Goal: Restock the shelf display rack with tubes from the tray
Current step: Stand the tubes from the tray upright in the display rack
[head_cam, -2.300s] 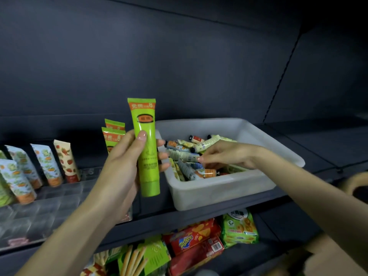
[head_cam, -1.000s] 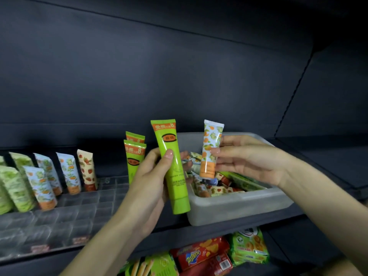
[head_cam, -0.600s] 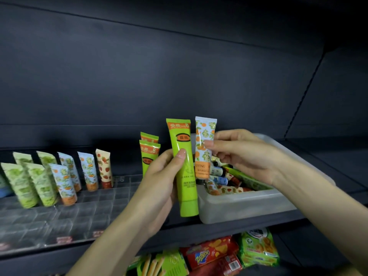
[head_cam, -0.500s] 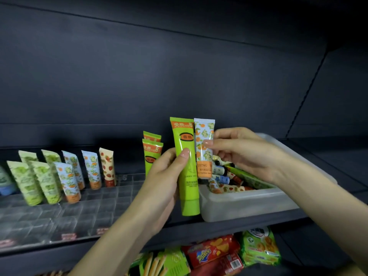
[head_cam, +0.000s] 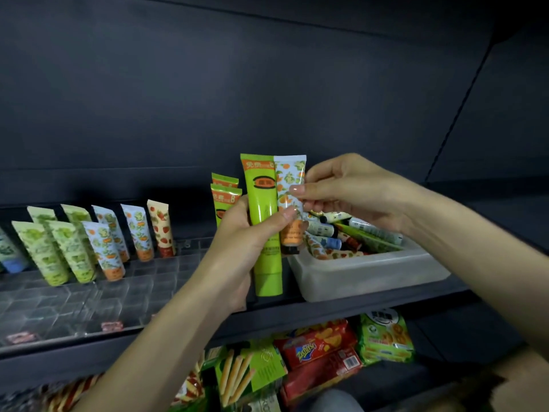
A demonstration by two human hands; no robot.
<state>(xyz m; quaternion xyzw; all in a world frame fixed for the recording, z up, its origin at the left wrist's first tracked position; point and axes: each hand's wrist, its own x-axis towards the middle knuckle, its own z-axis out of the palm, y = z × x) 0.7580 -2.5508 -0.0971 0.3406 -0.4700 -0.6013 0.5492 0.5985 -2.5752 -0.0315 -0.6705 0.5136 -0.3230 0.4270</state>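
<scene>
The right hand (head_cam: 350,191) has brought a small floral tube (head_cam: 289,185) against the green tube (head_cam: 263,209) gripped in the left hand (head_cam: 246,245), both hands closed on it, so 2 tubes are gathered for the rack (head_cam: 89,295).

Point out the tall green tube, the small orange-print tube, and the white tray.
tall green tube (head_cam: 261,209), head view, upper body below the label.
small orange-print tube (head_cam: 289,173), head view, crimped upper end.
white tray (head_cam: 365,272), head view, front wall.

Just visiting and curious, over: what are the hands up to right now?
Left hand grips tall green tube. Right hand presses small orange-print tube beside it. Both tubes upright, above tray edge. Rack slots open, nothing blocking.
</scene>
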